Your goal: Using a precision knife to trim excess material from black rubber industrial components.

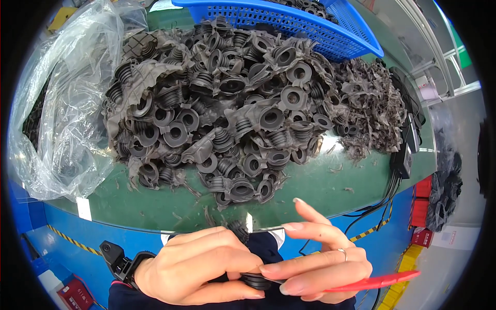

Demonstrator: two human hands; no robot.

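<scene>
- Nearest the camera, at the bottom centre of the frame, the left hand curls closed around a small black ribbed rubber boot, thumb underneath and fingers over the top.
- The right hand meets it from the right: thumb and middle fingers pinch the same boot, the forefinger lifts free, and a red blade-like tool sticks out from this hand toward the lower right.
- The boot sits between the two hands, touching both; how its long axis runs cannot be told, as the fingers hide most of it. Neither hand is clearly the nearer one.
- Largest in view, a green table fills the middle of the frame.
- A big heap of black rubber boots with ragged flash lies on it, above the hands.
- A crumpled clear plastic bag lies at the left.
- A blue basket stands at the top centre.
- A pile of trimmed rubber scraps lies to the right of the heap.
- A black power strip sits at the table's right edge.
</scene>
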